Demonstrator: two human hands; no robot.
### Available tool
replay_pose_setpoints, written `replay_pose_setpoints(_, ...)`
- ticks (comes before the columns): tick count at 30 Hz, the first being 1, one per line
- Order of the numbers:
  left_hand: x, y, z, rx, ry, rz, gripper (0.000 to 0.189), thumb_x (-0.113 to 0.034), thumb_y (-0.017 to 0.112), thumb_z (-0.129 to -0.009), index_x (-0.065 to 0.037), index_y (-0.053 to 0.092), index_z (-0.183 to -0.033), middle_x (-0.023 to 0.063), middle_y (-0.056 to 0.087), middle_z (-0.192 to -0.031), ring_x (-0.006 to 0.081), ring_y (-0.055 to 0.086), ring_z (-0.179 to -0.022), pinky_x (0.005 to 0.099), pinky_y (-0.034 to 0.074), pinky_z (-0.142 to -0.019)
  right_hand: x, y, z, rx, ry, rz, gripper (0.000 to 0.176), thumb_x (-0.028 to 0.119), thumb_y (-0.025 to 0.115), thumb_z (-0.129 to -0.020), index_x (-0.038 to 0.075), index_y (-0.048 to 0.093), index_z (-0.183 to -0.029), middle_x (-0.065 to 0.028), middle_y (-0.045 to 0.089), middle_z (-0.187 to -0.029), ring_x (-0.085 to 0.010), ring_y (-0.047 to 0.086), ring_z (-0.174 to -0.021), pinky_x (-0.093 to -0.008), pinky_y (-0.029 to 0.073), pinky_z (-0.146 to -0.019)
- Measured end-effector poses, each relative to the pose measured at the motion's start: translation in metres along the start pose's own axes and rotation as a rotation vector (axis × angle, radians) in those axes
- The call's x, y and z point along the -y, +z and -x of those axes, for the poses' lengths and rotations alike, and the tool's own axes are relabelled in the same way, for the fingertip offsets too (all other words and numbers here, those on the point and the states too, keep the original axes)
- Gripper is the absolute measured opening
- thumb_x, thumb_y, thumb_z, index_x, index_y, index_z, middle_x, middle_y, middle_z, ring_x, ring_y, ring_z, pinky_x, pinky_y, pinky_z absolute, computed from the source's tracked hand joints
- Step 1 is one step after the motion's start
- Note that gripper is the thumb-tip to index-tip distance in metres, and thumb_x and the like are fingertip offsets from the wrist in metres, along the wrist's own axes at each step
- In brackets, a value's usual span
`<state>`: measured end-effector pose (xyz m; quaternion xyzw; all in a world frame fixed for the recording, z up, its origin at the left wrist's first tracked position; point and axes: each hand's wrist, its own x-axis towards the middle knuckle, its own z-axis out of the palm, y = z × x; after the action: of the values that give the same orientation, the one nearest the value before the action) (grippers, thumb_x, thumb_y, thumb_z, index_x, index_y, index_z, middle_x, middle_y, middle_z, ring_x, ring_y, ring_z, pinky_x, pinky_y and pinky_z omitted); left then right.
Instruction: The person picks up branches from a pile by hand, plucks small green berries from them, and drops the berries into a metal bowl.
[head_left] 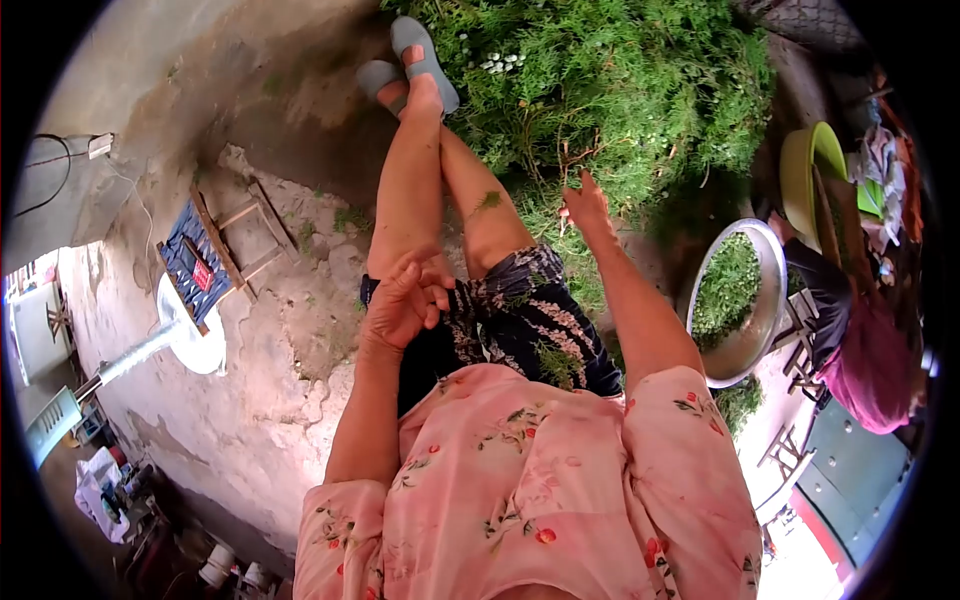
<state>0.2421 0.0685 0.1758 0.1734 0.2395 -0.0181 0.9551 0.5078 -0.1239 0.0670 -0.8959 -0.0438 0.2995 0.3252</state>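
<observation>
My left hand (405, 300) hovers over my lap, palm up, its fingers loosely curled and apart, with nothing visible in it. Stretched forward, my right hand (588, 208) is at the near edge of a large heap of green leafy branches (600, 80). Its fingers are spread beside bare brown stems, and I see nothing held in them. Small green sprigs (560, 365) lie on my dark patterned shorts, and another bit of green (488, 201) rests on my leg.
To the right stands a metal basin (690, 300) holding plucked greenery (727, 285). Beyond it are a yellow-green tub (828, 150) and a person in dark and magenta clothing (870, 360). On the left are a small wooden stool (205, 255) and a white fan (190, 335).
</observation>
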Motion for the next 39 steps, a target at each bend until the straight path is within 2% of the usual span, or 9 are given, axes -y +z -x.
replay_pose_setpoints(7,0.048,0.004,-0.079,-0.756,0.641,-1.116,0.043,-0.015,0.054,-0.087,0.001,0.043,-0.125,0.0107,0.057,-0.106,0.0151,0.057,-0.088,0.0205,0.044,-0.072,0.015,0.016,-0.018,0.090,0.233,-0.540,0.048,0.011,0.054,-0.085,0.001,0.037,-0.129,-0.0148,0.061,-0.095,-0.0183,0.061,-0.056,-0.0271,0.048,-0.042)
replay_pose_setpoints(15,0.025,0.133,-0.081,0.383,0.159,-0.497,0.048,-0.015,0.064,-0.079,-0.005,0.049,-0.123,0.0083,0.058,-0.110,0.0195,0.058,-0.096,0.0273,0.044,-0.084,0.003,0.002,-0.019,0.008,0.177,-0.504,0.024,0.014,0.056,-0.085,0.001,0.055,-0.105,-0.0108,0.060,-0.075,-0.0182,0.060,-0.051,-0.0289,0.050,-0.042)
replay_pose_setpoints(19,-0.020,0.033,-0.052,0.491,0.565,-1.873,0.047,-0.012,0.067,-0.068,-0.006,0.054,-0.112,0.0166,0.052,-0.113,0.0307,0.051,-0.102,0.0349,0.041,-0.085,0.001,-0.002,-0.019,-0.035,0.183,-0.503,0.024,0.015,0.056,-0.085,0.001,0.056,-0.103,-0.0086,0.058,-0.068,-0.0162,0.057,-0.047,-0.0278,0.048,-0.040)
replay_pose_setpoints(21,-0.080,0.026,-0.038,-0.522,0.960,-2.504,0.028,-0.018,0.067,-0.067,-0.009,0.062,-0.093,0.0129,0.059,-0.096,0.0302,0.057,-0.082,0.0369,0.046,-0.073,0.003,-0.006,-0.018,-0.047,0.158,-0.511,0.022,0.014,0.056,-0.085,0.000,0.057,-0.102,-0.0099,0.059,-0.068,-0.0163,0.057,-0.046,-0.0272,0.046,-0.038)
replay_pose_setpoints(23,-0.143,-0.021,-0.017,-1.261,0.392,-2.500,0.025,-0.020,0.063,-0.074,-0.015,0.062,-0.098,0.0175,0.054,-0.107,0.0304,0.052,-0.096,0.0432,0.040,-0.081,0.006,-0.011,-0.009,-0.061,0.128,-0.500,0.020,0.012,0.055,-0.085,-0.001,0.058,-0.100,-0.0103,0.059,-0.066,-0.0160,0.056,-0.044,-0.0269,0.045,-0.036)
replay_pose_setpoints(26,-0.145,-0.021,-0.004,-0.760,1.087,-2.494,0.026,-0.022,0.066,-0.073,-0.012,0.063,-0.097,0.0149,0.058,-0.102,0.0290,0.058,-0.085,0.0407,0.045,-0.072,0.006,-0.010,-0.003,-0.073,0.121,-0.499,0.019,0.012,0.055,-0.085,-0.001,0.058,-0.099,-0.0095,0.058,-0.065,-0.0154,0.055,-0.044,-0.0275,0.045,-0.037)
replay_pose_setpoints(31,-0.070,-0.013,-0.003,0.638,0.726,-2.126,0.040,-0.024,0.067,-0.070,-0.013,0.058,-0.107,0.0043,0.058,-0.107,0.0258,0.050,-0.110,0.0444,0.035,-0.094,0.006,-0.012,0.004,-0.063,0.148,-0.550,0.018,0.012,0.056,-0.085,-0.002,0.059,-0.096,-0.0091,0.058,-0.065,-0.0151,0.054,-0.043,-0.0277,0.044,-0.038)
replay_pose_setpoints(34,-0.139,-0.027,-0.007,-1.222,0.174,-2.385,0.027,-0.016,0.065,-0.071,-0.007,0.060,-0.095,0.0084,0.058,-0.098,0.0280,0.054,-0.091,0.0431,0.041,-0.078,0.002,-0.015,0.010,-0.079,0.154,-0.542,0.018,0.011,0.056,-0.085,-0.002,0.059,-0.096,-0.0089,0.057,-0.064,-0.0149,0.054,-0.043,-0.0276,0.043,-0.038)
replay_pose_setpoints(39,-0.103,-0.006,-0.006,-0.506,1.244,-2.324,0.038,-0.024,0.068,-0.068,-0.003,0.057,-0.098,0.0125,0.058,-0.095,0.0295,0.054,-0.090,0.0400,0.040,-0.084,0.005,-0.008,0.008,-0.092,0.131,-0.536,0.019,0.011,0.056,-0.084,-0.003,0.060,-0.097,-0.0082,0.056,-0.063,-0.0146,0.054,-0.045,-0.0278,0.043,-0.038)
